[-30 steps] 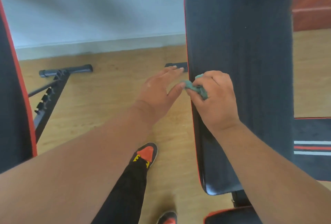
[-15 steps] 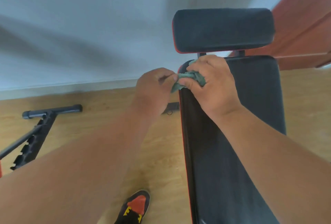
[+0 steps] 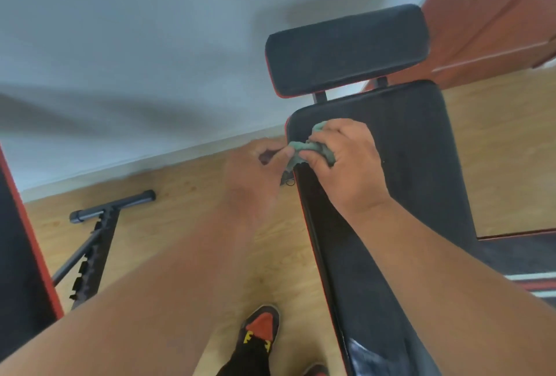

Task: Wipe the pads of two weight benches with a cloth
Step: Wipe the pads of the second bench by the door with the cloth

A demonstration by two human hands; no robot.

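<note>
Hands point(image 3: 301, 162) on cloth point(image 3: 304, 151), unlabelled

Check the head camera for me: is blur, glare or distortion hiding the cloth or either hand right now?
Head view: the left hand is smeared by motion blur, so its fingers are hard to read; the right hand and green cloth are sharper. A bright sheen sits on the near end of the long bench pad, away from the cloth. Wide-angle bending tilts the skirting line and stretches both forearms.
</note>
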